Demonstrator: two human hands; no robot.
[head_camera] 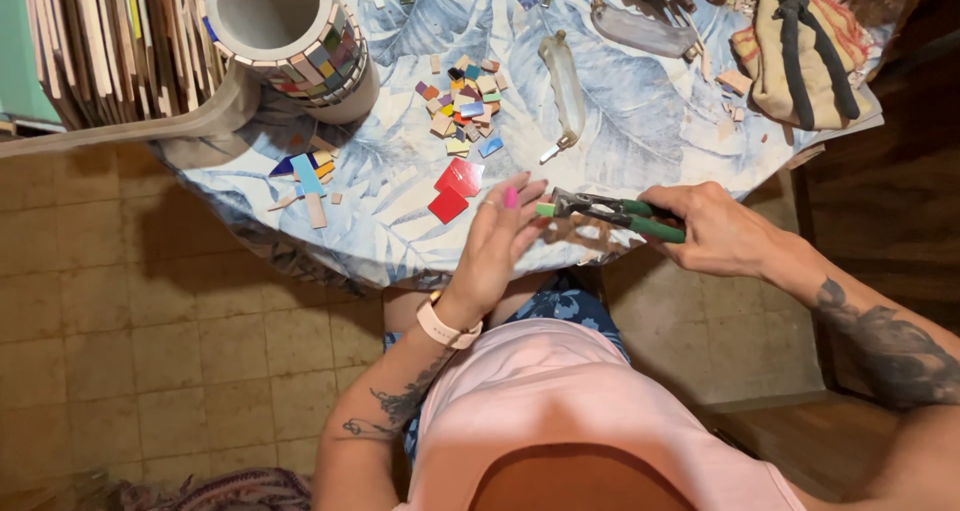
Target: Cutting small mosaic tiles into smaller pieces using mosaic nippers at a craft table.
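Your left hand (497, 243) pinches a small green tile strip (544, 210) between thumb and fingertips, feeding its end into the jaws of the green-handled tile nippers (612, 212). Your right hand (712, 233) wraps closed around the handles. Red tiles (454, 189) lie just beside on the leaf-print tablecloth (640, 121).

I look down on a round bench (400, 241) draped in a pale blue leaf-print cloth. Beige square floor tiles (150, 351) fill the lower left of the frame. Dark wooden furniture (880, 221) stands at right, and upright stacked boards (110, 41) crowd the upper left. The light is warm and dim.
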